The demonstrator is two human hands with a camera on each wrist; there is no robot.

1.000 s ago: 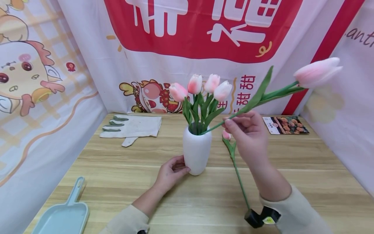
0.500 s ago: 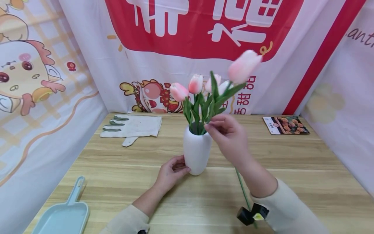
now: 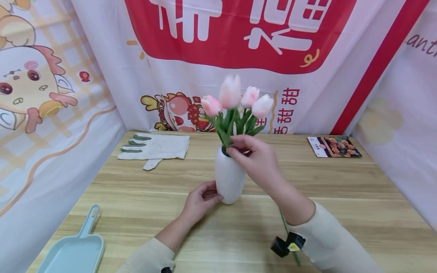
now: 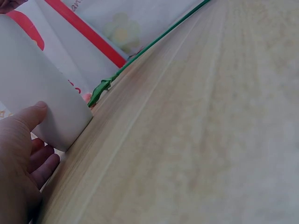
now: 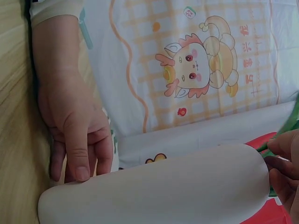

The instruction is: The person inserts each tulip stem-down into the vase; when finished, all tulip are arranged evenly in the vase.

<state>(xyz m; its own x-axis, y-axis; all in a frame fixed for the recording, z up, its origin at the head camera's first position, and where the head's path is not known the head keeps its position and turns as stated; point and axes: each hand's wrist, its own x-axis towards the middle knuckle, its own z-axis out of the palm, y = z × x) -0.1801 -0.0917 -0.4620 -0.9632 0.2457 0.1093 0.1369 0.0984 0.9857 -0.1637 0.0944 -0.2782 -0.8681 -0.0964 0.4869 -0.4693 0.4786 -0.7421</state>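
Note:
A white vase [image 3: 229,178] stands on the wooden table with several pale pink tulips [image 3: 262,105] in it. My left hand [image 3: 198,203] holds the vase low on its left side; in the left wrist view the thumb lies along the wall and the fingers [image 4: 45,170] reach behind it. At the vase's mouth, my right hand [image 3: 257,157] pinches the green stem of another tulip [image 3: 230,92]. Its blossom stands upright among the others and covers one behind it. In the right wrist view, thumb and fingers [image 5: 282,184] meet right at the rim.
One more tulip [image 4: 159,39] lies on the table right of the vase, mostly hidden by my right arm in the head view. White work gloves [image 3: 158,146] lie back left, a flower-picture packet [image 3: 334,146] back right. A light blue dustpan [image 3: 73,252] is front left.
My right hand has moved left to the vase's mouth, and its tulip has swung from slanting far right to upright among the others. The left hand has stayed on the vase.

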